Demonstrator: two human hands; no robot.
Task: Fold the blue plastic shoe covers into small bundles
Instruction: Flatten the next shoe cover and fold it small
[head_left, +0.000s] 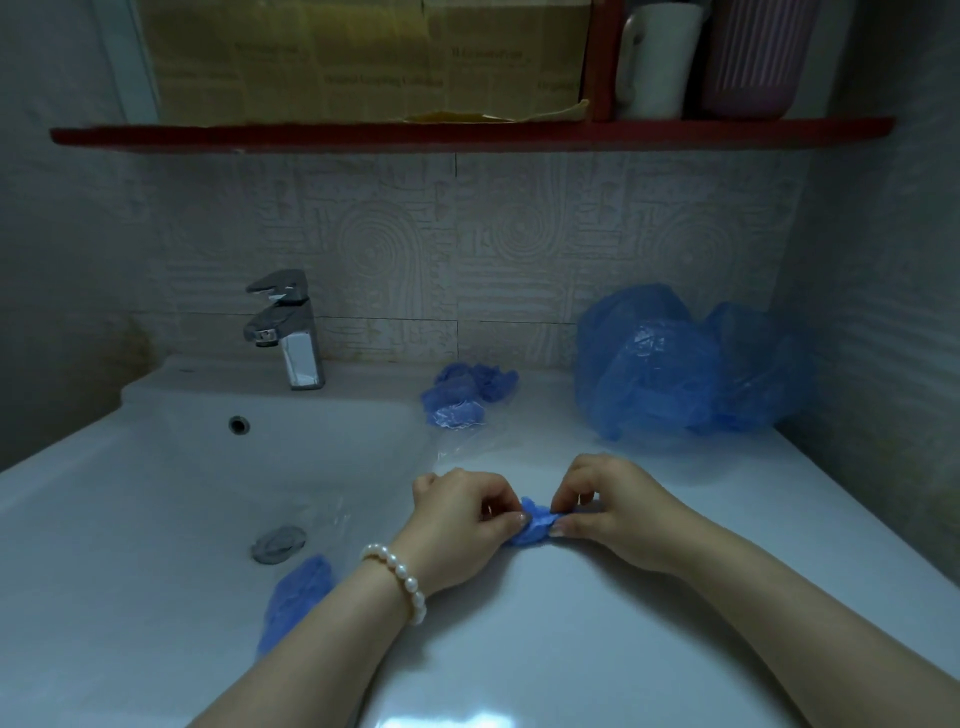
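One crumpled blue shoe cover (535, 525) is bunched small on the desk; folded bundles (465, 395) sit near the wall, loose ones (675, 369) piled far right.

Glossy white ceramic sink (156, 519); shiny chrome tap (291, 332); thin crinkled blue plastic shoe covers (670, 364); embossed matt tiles (415, 249).

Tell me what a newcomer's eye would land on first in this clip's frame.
First, the two hands at the centre of the white counter: the left hand and right hand pinch a small crumpled blue shoe cover between them. Next, the big puffy heap of blue covers in the back right corner by the wall. Then the chrome tap over the basin, where one more cover lies near the drain.
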